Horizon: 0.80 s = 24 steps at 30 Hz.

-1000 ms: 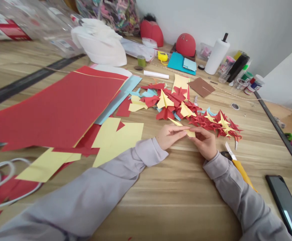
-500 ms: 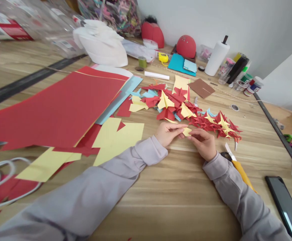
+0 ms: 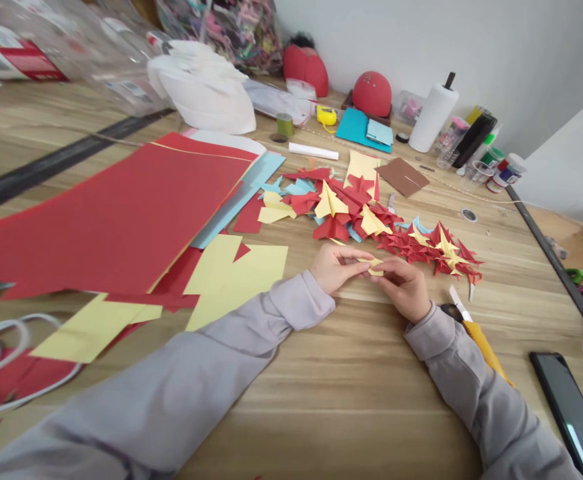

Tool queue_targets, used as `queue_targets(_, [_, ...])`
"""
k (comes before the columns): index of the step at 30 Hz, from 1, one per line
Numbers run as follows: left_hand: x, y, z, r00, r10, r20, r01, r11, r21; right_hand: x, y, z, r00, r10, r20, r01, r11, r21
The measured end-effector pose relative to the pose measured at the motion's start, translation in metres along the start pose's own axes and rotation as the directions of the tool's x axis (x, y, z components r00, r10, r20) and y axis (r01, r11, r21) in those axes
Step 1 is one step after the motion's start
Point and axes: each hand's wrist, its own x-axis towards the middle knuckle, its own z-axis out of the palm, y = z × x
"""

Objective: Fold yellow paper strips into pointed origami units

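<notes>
Between my hands is a small folded piece of yellow paper point(image 3: 376, 271), partly covered by my fingers. My left hand point(image 3: 340, 268) pinches its left side, while my right hand point(image 3: 402, 285) grips its right end between thumb and fingers. Just beyond lies a heap of folded paper planes point(image 3: 332, 201) in red, yellow and light blue. Smaller, pointed red and yellow folded pieces point(image 3: 434, 248) spread to the right of it. Yellow paper sheets point(image 3: 259, 267) lie left of my left hand.
Large red sheets point(image 3: 121, 213) cover the table's left side. By my right wrist lies a utility knife point(image 3: 484, 347) with a yellow handle, its blade exposed. A phone point(image 3: 571, 413) rests at the right. Bottles point(image 3: 434, 117) and a yellow tape measure point(image 3: 326, 115) stand at the back.
My right thumb and fingers have shifted slightly left along the yellow paper, and less of it shows between my hands. My left hand has barely moved.
</notes>
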Motion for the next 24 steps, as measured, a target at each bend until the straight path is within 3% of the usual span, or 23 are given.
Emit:
queue_targets(7, [0.0006, -0.003, 0.0005, 0.999, 0.05, -0.02, -0.049, 0.998, 0.033, 0.0021, -0.0024, 0.0002, 0.999, 0.033, 0.02, -0.034, 0.999, 0.024])
queue_targets(16, [-0.0001, -0.0025, 0.0048, 0.997, 0.014, -0.07, -0.017, 0.999, -0.039, 0.0024, 0.0018, 0.0025, 0.986, 0.141, -0.086, -0.137, 0.989, 0.05])
queue_targets(24, [0.0007, -0.0023, 0.0075, 0.979, 0.136, -0.155, -0.118, 0.986, 0.121, 0.0052, 0.0019, 0.0032, 0.981, 0.171, -0.096, -0.159, 0.98, 0.121])
